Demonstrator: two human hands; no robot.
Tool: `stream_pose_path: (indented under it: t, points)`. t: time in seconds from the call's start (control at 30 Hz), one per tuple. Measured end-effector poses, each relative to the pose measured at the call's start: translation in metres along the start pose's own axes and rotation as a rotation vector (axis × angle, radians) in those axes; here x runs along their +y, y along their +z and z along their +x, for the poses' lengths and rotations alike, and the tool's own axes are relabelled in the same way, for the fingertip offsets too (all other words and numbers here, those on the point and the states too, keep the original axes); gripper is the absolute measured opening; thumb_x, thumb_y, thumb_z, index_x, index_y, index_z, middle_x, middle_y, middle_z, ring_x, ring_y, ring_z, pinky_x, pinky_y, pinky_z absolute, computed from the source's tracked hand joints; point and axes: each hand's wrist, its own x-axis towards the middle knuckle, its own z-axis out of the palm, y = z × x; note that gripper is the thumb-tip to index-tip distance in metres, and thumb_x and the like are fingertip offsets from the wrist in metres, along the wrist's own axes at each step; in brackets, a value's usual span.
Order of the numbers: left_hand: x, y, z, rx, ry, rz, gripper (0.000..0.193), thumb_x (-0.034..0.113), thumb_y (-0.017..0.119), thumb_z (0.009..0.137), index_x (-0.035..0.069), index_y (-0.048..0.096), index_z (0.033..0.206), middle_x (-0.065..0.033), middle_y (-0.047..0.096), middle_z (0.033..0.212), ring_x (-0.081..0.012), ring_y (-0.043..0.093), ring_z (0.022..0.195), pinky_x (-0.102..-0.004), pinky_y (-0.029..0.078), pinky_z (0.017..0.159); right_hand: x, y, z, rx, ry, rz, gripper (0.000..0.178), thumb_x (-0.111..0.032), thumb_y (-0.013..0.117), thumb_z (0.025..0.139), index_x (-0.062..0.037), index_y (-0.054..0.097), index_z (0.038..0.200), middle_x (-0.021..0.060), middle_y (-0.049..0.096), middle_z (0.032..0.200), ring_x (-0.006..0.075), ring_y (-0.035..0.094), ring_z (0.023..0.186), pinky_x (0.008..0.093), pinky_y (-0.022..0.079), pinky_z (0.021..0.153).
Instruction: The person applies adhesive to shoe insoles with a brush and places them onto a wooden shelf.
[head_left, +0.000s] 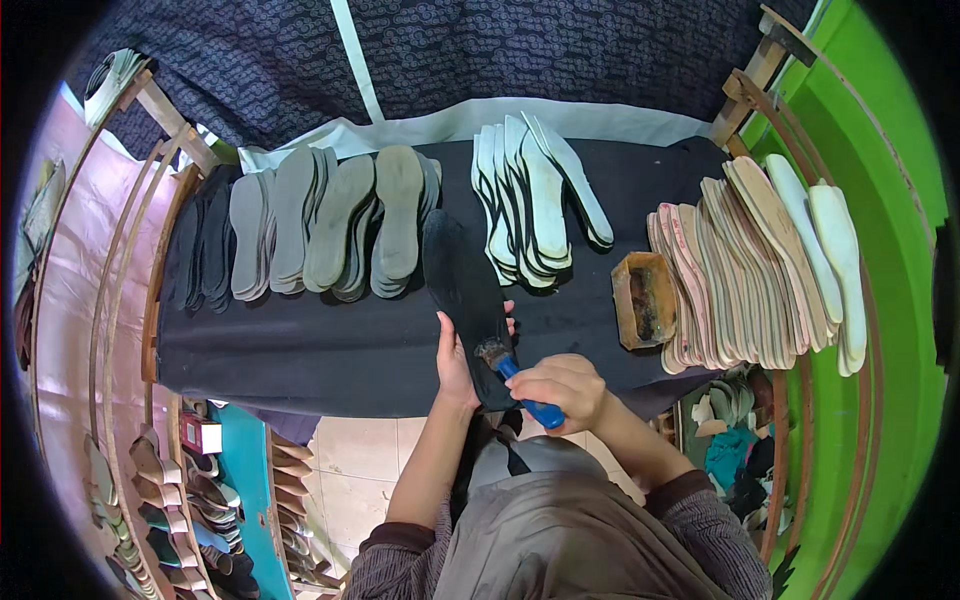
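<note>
While the left hand [455, 355] grips the near end of a long black sole [463, 290], thumb on top and fingers curled under its edge, the right hand [560, 388] is clenched around the blue handle of a brush [520, 385]. That brush points up and left, its dark bristle head resting on the black sole just right of the left thumb. So the sole lies between the two hands at its near end and stretches away from them toward the far side of the surface [300, 350], which is draped in black cloth.

Beyond the hands, at the far left, a row of grey insoles [330, 225] lies overlapped like tiles. Right of the sole's far tip sits a fan of pale green-white insoles [530, 205]. Further right, a brownish rectangular container [645, 298], stained dark inside, stands near the right hand, and just beside it a thick stack of tan insoles [745, 265] leans toward the right edge.

At the near left, below the surface, racks hold finished sandals [150, 480].
</note>
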Motion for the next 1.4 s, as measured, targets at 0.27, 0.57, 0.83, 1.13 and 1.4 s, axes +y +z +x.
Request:
stream_pose_path:
  t: [0.27,0.57,0.83,1.13,1.4]
  points:
    - [0.001,-0.002,0.001,0.005,-0.002,0.015,0.074,0.060,0.022,0.091,-0.001,0.041,0.128,-0.0183,0.051,0.123,-0.0213,0.058,0.094,-0.0321,0.047,0.084,-0.010,0.000,-0.019,-0.050,0.104,0.199,0.024,-0.001,0.061,0.063,-0.0029,0.059,0.086,0.0106,0.064,0.083,0.0279,0.062,0.066,0.0336,0.051,0.059]
    - [0.003,-0.008,0.002,-0.003,-0.001,-0.049,0.077,0.062,0.024,0.090,-0.003,0.038,0.129,-0.0177,0.049,0.126,-0.0219,0.057,0.097,-0.0332,0.047,0.085,0.004,0.006,-0.001,0.085,0.028,0.065,0.022,0.001,0.064,0.062,-0.0017,0.062,0.084,0.0116,0.065,0.083,0.0268,0.065,0.069,0.0317,0.051,0.058]
    - [-0.001,-0.008,-0.005,-0.077,-0.039,0.031,0.078,0.062,0.023,0.089,-0.002,0.037,0.131,-0.0160,0.047,0.129,-0.0223,0.056,0.102,-0.0330,0.044,0.091,0.004,-0.003,-0.003,0.090,0.125,0.138,0.029,0.003,0.064,0.056,-0.0015,0.058,0.085,0.0118,0.063,0.080,0.0290,0.063,0.070,0.0348,0.052,0.065]
    - [0.002,-0.003,0.000,0.043,-0.003,0.081,0.081,0.065,0.023,0.088,-0.003,0.038,0.130,-0.0155,0.049,0.126,-0.0209,0.057,0.097,-0.0312,0.046,0.085,-0.006,0.007,-0.012,0.096,0.111,0.073,0.022,0.000,0.062,0.058,-0.0020,0.061,0.080,0.0124,0.065,0.079,0.0264,0.065,0.068,0.0331,0.052,0.060]
    - [0.003,0.007,-0.005,0.012,0.073,0.009,0.071,0.057,0.027,0.091,-0.001,0.040,0.129,-0.0159,0.054,0.118,-0.0242,0.058,0.093,-0.0349,0.049,0.082,-0.018,-0.053,-0.024,0.360,0.226,-0.088,0.021,0.003,0.056,0.061,-0.0004,0.062,0.082,0.0138,0.065,0.082,0.0263,0.065,0.073,0.0329,0.051,0.065]
